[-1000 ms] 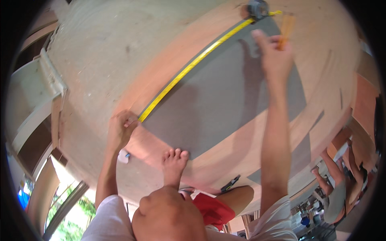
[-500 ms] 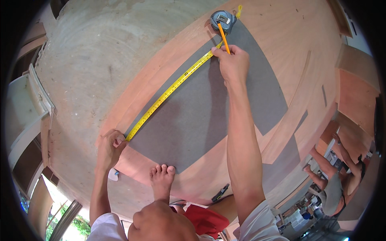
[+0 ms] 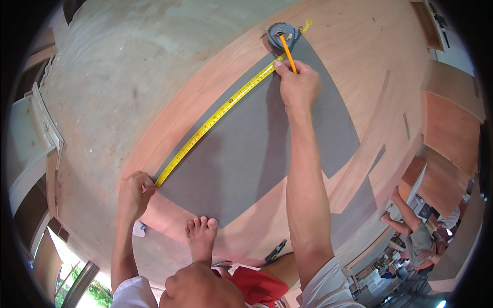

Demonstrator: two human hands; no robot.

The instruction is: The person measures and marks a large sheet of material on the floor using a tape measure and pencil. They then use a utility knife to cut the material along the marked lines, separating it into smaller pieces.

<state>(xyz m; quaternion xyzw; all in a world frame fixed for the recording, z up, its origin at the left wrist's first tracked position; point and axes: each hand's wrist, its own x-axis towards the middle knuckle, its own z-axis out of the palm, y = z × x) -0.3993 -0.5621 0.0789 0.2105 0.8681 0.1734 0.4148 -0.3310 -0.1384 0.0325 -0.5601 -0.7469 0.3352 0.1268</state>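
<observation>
A yellow tape-measure blade (image 3: 214, 120) runs diagonally along the far-left edge of a dark grey sheet (image 3: 236, 169) lying on plywood. My left hand (image 3: 133, 197) is closed at the blade's near end, fingers pinching it at the sheet's corner. At the far end sits the grey tape-measure case (image 3: 292, 35), with a yellow cord beside it. My right hand (image 3: 299, 88) holds an orange pencil (image 3: 288, 53) that slants up over the case. Its thumb rests at the blade near the case.
My bare foot (image 3: 201, 232) stands at the sheet's near edge. A black utility knife (image 3: 276, 250) lies to its right. Plywood (image 3: 380, 46) with grey strips extends right. Another person (image 3: 421, 241) sits at far right. Wooden panels (image 3: 449, 128) stand behind.
The view has shifted slightly, and both hands keep their places on the tape. My right hand and pencil have moved slightly against the blade. The other person has changed posture.
</observation>
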